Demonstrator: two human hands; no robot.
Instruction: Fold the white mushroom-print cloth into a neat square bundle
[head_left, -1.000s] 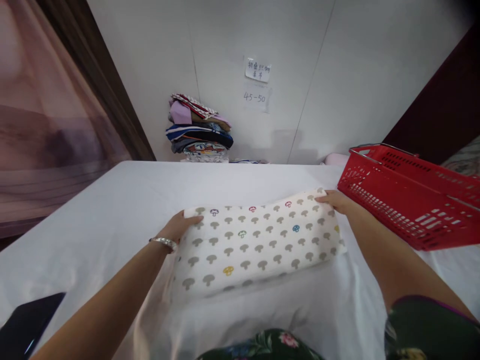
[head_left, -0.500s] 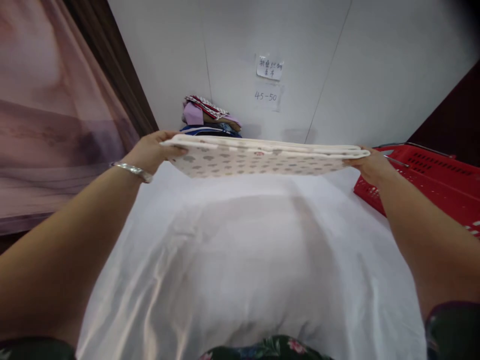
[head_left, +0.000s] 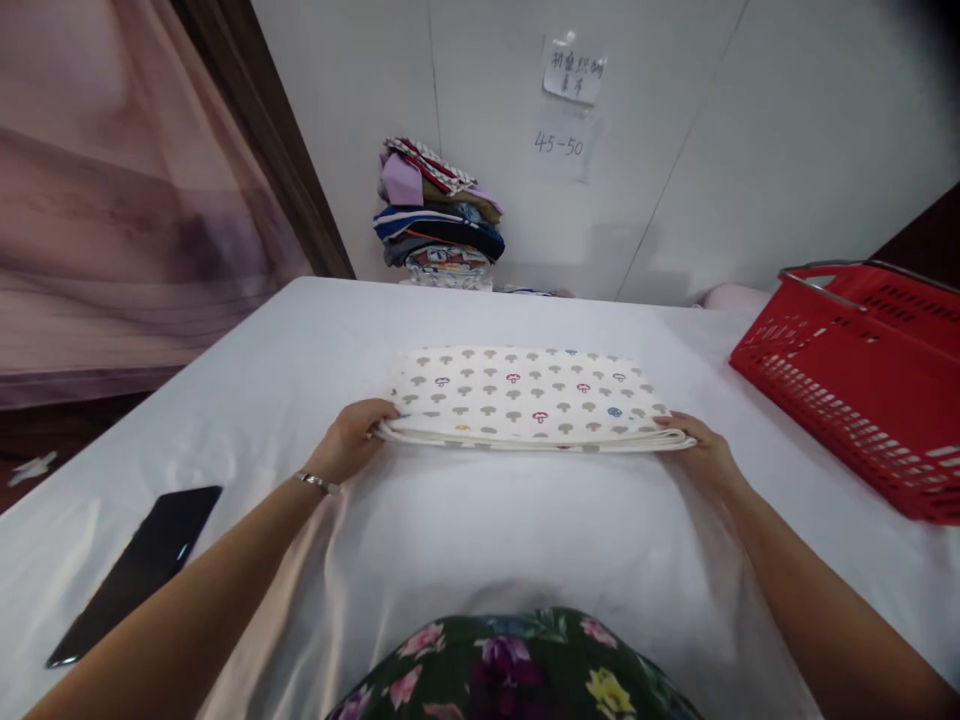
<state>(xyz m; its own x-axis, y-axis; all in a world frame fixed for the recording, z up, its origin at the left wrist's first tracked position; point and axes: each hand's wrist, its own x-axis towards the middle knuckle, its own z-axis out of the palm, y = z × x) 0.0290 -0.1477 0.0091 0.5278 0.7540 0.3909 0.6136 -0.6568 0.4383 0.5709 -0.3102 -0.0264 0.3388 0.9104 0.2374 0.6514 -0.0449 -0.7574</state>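
Head view: I see a white-covered table, a red shopping basket at its three o'clock. The folded mushroom-print cloth is mid-table, left hand clamped on its eight o'clock corner, right hand on its four o'clock corner. A black smartphone lies toward eight o'clock.

Brought cloth down onto table.
Held raised half a second ago; a second ago, gripped at far corners, now at near corners by left hand and right hand.
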